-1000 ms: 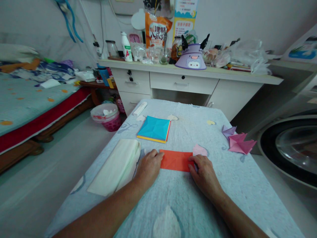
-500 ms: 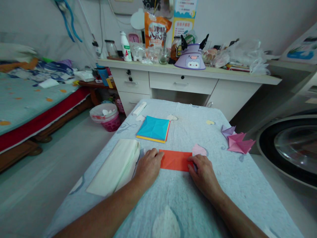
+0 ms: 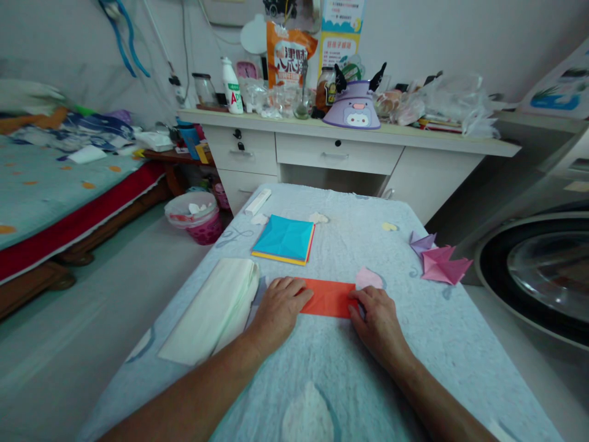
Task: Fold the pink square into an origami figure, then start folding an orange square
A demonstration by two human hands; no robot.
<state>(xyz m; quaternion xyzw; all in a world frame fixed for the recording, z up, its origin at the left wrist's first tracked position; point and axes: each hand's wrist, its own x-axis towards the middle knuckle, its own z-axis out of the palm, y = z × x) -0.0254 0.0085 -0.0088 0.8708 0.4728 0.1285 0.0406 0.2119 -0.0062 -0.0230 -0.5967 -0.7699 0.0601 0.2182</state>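
Note:
An orange-red sheet of origami paper (image 3: 329, 298), folded into a long rectangle, lies flat on the cloth-covered table. My left hand (image 3: 281, 310) rests over its left end, fingers stretched out flat and thumb on the paper; that end is hidden beneath. At the right edge, my right hand (image 3: 375, 313) is closed, thumb and index finger pinching the paper. Beyond the sheet lies a stack of square coloured paper (image 3: 284, 238), blue on top with yellow and red edges showing. A folded pale cloth or paper bundle (image 3: 214, 310) lies left of my left hand.
Pink folded paper (image 3: 444, 265) and a purple folded piece (image 3: 422, 243) sit at the table's right edge. A small white bar-shaped object (image 3: 258, 202) lies at the far left. Past the table stands a cluttered white desk (image 3: 340, 150); a pink bin (image 3: 205, 227) is on the floor.
My left hand has slid slightly right and flattened, covering more of the paper's left end. My right hand keeps its pinch at the right edge.

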